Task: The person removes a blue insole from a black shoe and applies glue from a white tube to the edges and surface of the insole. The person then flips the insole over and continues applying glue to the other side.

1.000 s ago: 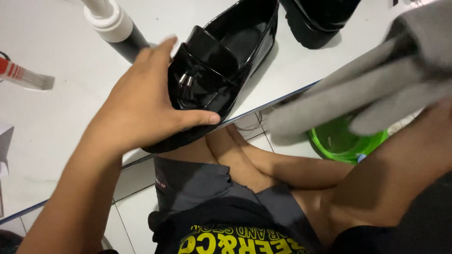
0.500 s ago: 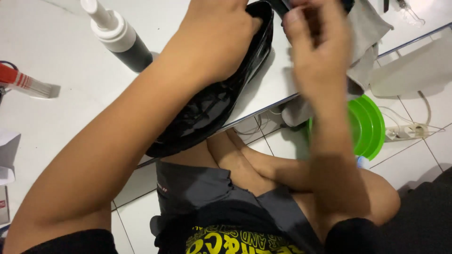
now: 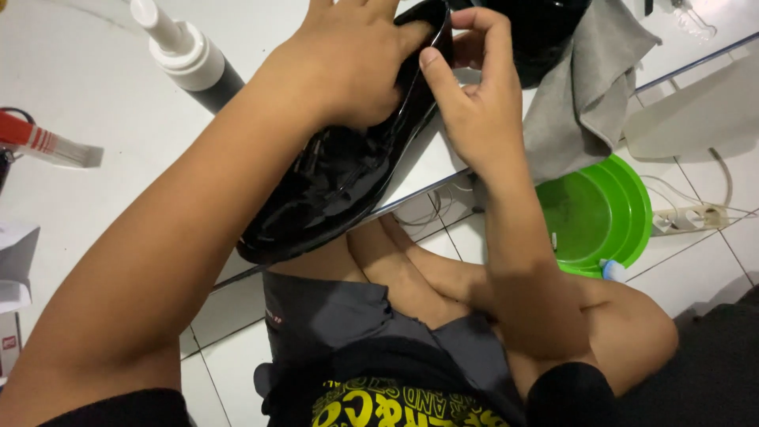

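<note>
The shoe (image 3: 340,170), glossy and black, lies slantwise on the white table (image 3: 103,213), its rounded end hanging over the table's near edge at about seven o'clock from the picture's middle and its other end running up toward twelve o'clock, where both hands meet it. The left hand (image 3: 348,67) lies flat over the upper part of the shoe, palm down, fingers spread and pressed onto the shiny leather, covering it rather than closing round it. The right hand (image 3: 474,103) comes in from five o'clock and is curled at the shoe's upper rim, thumb and bent fingers pinching the black edge just beside the left hand's fingertips. At two o'clock from the shoe a grey cloth (image 3: 585,95) lies crumpled on the table, partly draped over its edge and touching a second dark shoe (image 3: 538,32) at the top of the picture. At ten o'clock stands a bottle (image 3: 190,59) with a white cap and nozzle and a dark body, well apart from a red and white tube (image 3: 43,142) lying at nine o'clock near the left border. Below the table, at four o'clock, a green bowl (image 3: 601,213) sits on the tiled floor, with a white power strip (image 3: 696,217) just beside it at three o'clock. The person's bare knees and dark shorts show under the table's edge at six o'clock.
</note>
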